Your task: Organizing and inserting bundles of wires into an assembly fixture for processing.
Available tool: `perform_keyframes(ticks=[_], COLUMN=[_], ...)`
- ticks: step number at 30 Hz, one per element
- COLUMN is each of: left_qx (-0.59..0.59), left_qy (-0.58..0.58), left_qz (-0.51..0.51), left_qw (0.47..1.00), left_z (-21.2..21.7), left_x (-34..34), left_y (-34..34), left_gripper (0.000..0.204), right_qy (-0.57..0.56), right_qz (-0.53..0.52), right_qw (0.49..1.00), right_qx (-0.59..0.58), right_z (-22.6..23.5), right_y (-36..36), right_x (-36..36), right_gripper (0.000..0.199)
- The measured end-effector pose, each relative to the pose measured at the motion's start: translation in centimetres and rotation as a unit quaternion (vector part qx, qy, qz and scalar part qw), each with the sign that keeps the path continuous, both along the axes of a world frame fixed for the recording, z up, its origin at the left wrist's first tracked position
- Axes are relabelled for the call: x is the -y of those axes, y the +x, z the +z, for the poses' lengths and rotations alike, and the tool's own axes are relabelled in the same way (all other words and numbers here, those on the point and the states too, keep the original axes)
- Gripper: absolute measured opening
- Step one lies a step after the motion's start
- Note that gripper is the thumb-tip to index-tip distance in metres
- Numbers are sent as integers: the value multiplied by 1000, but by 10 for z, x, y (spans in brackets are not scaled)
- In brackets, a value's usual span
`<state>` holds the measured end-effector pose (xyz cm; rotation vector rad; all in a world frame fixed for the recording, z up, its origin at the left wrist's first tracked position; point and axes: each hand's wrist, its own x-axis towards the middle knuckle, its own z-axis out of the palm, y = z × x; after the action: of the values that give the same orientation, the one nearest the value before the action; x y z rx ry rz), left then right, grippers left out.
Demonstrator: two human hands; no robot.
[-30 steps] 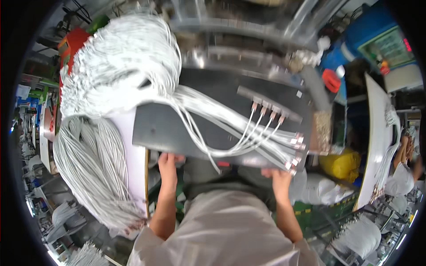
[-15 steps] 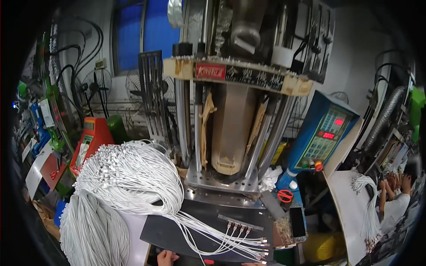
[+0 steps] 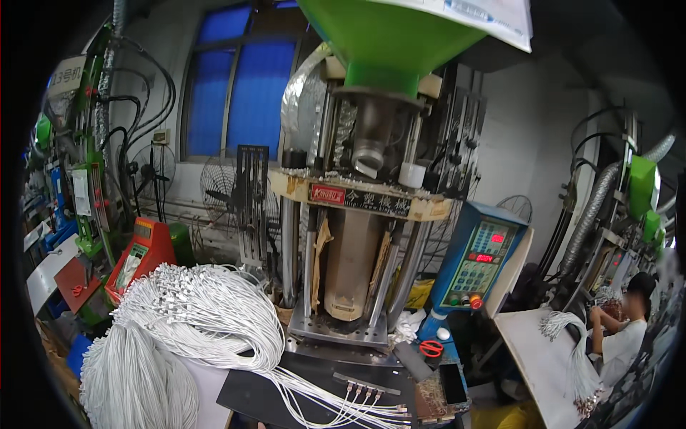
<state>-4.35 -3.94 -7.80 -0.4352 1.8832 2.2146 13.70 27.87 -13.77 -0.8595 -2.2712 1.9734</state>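
Note:
At the lower edge just a sliver of my left hand [image 3: 261,426] shows below the black work plate [image 3: 246,392]; its fingers are hidden. My right hand is out of the picture. White cables [image 3: 307,390] stretch across the plate, their small metal-ended plugs lying toward its right side. Several of them lead to a narrow metal bar [image 3: 366,384] on the plate. To the left, a large looped bundle of white cables [image 3: 207,314] is heaped behind a second, hanging-looking bundle [image 3: 139,382].
Behind the plate stands a moulding press [image 3: 350,264] under a green hopper [image 3: 393,43]. A blue control panel [image 3: 475,261] is on its right. Red-handled scissors [image 3: 431,348] and a black phone [image 3: 452,384] lie nearby. Farther right, a person [image 3: 620,343] sits at another table [image 3: 529,350].
My view has tilted up, bringing the green hopper in and shifting the bench down. My left hand has nearly left the lower edge; the right has gone from view. The cables look unmoved.

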Motion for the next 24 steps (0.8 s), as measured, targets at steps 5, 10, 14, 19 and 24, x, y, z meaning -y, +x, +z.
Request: perform_keyframes(ticks=[5, 10, 14, 19, 24], left_qx=[-155, -301, -359, -386, -369], left_qy=[-124, -107, -199, -278, -255], left_qz=[-35, 83, 78, 60, 63], left_qw=[980, 944, 908, 878, 892], left_z=[28, 63, 71, 69, 63], left_x=[-1, 0, -5, -7, -4], left_y=[-3, -73, -108, -108, -109], left_gripper=[44, 47, 48, 45, 43], right_qy=[265, 240, 265, 317, 387], right_qz=[19, 26, 31, 35, 11], right_qw=[964, 970, 963, 944, 912], right_qx=[26, 19, 35, 87, 135], right_z=[-17, -32, -11, 36, 107], right_y=[18, 25, 22, 22, 28], right_x=[28, 32, 40, 66, 76], right_gripper=[42, 42, 44, 45, 47])
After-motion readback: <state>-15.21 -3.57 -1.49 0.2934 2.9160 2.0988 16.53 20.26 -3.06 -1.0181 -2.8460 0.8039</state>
